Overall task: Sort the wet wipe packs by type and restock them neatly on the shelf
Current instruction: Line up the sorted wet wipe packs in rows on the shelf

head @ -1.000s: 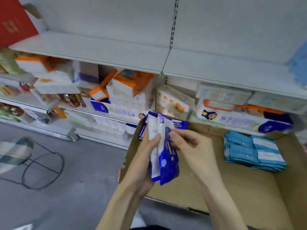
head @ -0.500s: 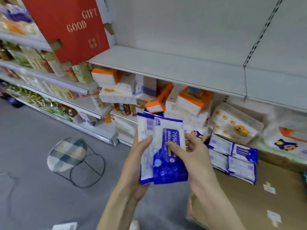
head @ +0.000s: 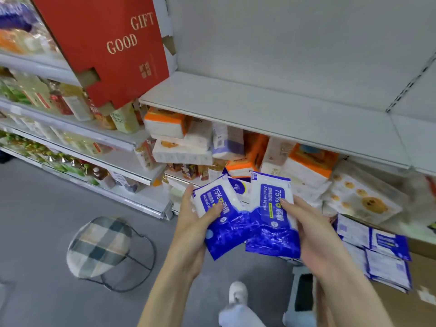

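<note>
L hand [head: 191, 234] grips one blue-and-white alcohol wipe pack [head: 221, 223]: thumb pressed across the front, fingers curled behind. R hand [head: 316, 234] grips a second pack [head: 271, 220] w/ the same print, thumb on the label, fingers wrapped round its right edge. The 2 packs sit side by side, label-up, inner edges overlapping near the bottom. The text runs lengthwise, and "75%" and "Alcohol Wipes" read clearly on the R one. A third pack [head: 240, 188] peeks out btwn their top edges; which hand carries it is hard to tell, prob. the L.

Everything else placed vs. the bare white shelf [head: 271, 114]:
- Held packs: below and in front of the shelf's front edge, apart from it.
- Directly under the shelf: orange-and-white tissue packs [head: 169, 125], stacked unevenly, some tilted.
- Below the shelf, to the right: a cardboard box [head: 422, 310] w/ more wipe packs [head: 377, 253] lying overlapped in it, mostly back side up.
- Above the shelf's left end: a red box [head: 106, 48] w/ gold "GOOD GIFT" lettering, tilted.
- Left of the shelf: other racks w/ bottles, blurred.
- Well below the shelf, to the left: a stool [head: 99, 246] w/ checked cushion and wire frame on the grey floor.
- Below the shelf, under the hands: a white shoe [head: 238, 292].
</note>
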